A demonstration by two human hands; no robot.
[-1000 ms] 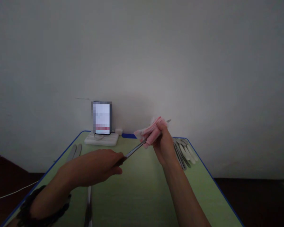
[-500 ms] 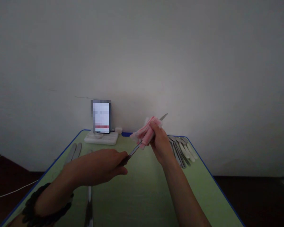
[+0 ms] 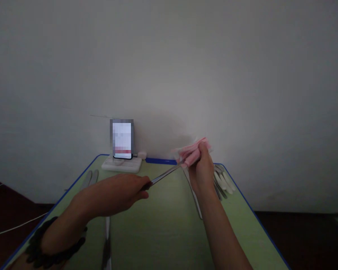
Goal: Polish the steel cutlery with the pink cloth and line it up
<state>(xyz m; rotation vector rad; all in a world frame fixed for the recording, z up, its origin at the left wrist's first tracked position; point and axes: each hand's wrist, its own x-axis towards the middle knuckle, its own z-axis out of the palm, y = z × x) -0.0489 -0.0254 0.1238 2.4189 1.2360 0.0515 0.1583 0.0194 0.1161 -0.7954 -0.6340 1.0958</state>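
Observation:
My left hand [image 3: 121, 193] is closed round the handle end of a table knife [image 3: 166, 174], which slants up to the right above the table. In my right hand [image 3: 205, 168] is a bunched pink-and-white cloth [image 3: 192, 153], pinched with the thumb on top. The cloth covers the far part of the blade, and the knife's tip is hidden. Beneath my right hand a slim metal utensil [image 3: 196, 202] lies on the table, its upper end covered. Below my left wrist another knife [image 3: 107, 240] lies lengthwise.
The green table [image 3: 154, 232] has a blue edge and meets a pale wall. A lit phone [image 3: 122, 140] stands on a white base [image 3: 122, 165] at the back left. Two knives [image 3: 90, 178] lie at the left; several spoons and white-handled utensils [image 3: 224, 182] lie at the right.
My right hand has slid the cloth right along the blade, toward the tip, which no longer shows. The utensil under it has come into view. My left hand has barely moved.

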